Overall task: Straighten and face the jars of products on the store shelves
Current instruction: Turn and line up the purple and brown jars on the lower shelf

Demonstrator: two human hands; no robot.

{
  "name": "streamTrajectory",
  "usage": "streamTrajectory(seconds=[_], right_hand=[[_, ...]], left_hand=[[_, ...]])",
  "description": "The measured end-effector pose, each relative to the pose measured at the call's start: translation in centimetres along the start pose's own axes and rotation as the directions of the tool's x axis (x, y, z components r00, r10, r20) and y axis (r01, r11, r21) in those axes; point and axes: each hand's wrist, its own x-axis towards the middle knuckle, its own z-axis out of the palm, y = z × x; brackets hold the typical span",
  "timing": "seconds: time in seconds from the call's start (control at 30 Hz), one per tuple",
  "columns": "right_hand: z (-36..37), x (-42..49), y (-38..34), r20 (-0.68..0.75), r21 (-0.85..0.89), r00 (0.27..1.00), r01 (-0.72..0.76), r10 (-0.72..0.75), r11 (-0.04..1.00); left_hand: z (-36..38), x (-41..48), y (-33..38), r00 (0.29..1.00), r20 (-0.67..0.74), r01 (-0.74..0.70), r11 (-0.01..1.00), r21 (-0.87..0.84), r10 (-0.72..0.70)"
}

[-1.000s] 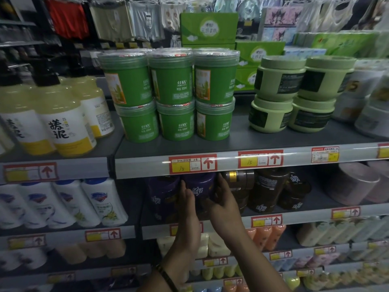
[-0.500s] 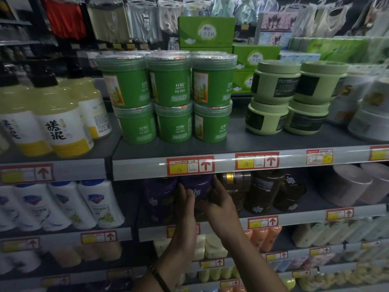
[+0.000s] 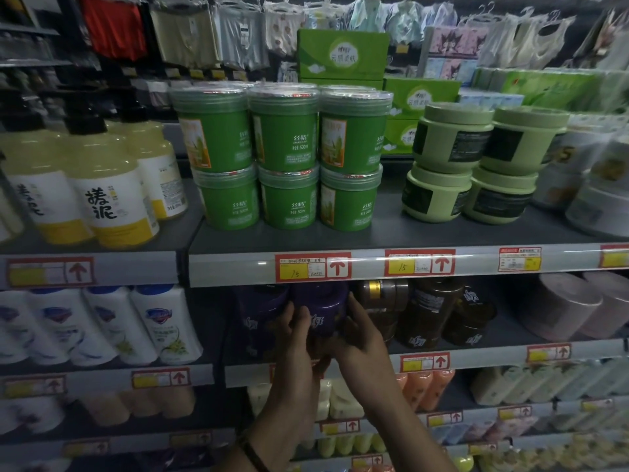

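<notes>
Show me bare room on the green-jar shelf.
Bare shelf lies between the green jars and the pale green jars, plus a strip along the front edge. Below is crowded: left hand and right hand hold the purple jar beside the brown jars.

Middle shelf, purple jar: top hidden behind the shelf rail; lower part covered by the left hand and right hand gripping its sides; label only partly readable.
Just left, second purple jar: deep shadow, label unreadable.
Right of it, brown jars: tops hidden by the rail, print too dim to read.
On the rail, price tags: small print illegible.
Far left, yellow bottles: outermost cut by the edge.
Far right, white tubs: blurred, cut by the edge.
Lower shelves, packaged goods: blurred, kinds unclear.
Forearms: cut by the bottom edge.
</notes>
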Motion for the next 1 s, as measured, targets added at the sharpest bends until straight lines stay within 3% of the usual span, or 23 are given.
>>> streamTrajectory(seconds=[0.13,0.33,0.83,1.0], right_hand=[[0.3,-0.4,0.5,-0.026,0.01,1.0,-0.014,0.014,1.0],[0.7,-1.1,0.7,-0.059,0.004,0.998,-0.027,0.027,1.0],[0.7,-2.9,0.9,-0.158,-0.08,0.986,-0.058,0.045,0.995],[0.1,-3.0,1.6,-0.2,-0.028,0.978,-0.068,0.061,0.997]], left_hand=[[0.3,0.5,0.8,0.994,-0.086,0.067,0.995,-0.071,-0.073],[0.6,1.0,0.6,0.978,-0.049,0.202,0.977,-0.062,-0.205],[-0.4,-0.1,1.6,0.955,-0.059,0.29,0.957,-0.003,-0.289],[-1.2,-0.4,1.7,0.939,-0.066,0.338,0.941,-0.023,-0.339]])
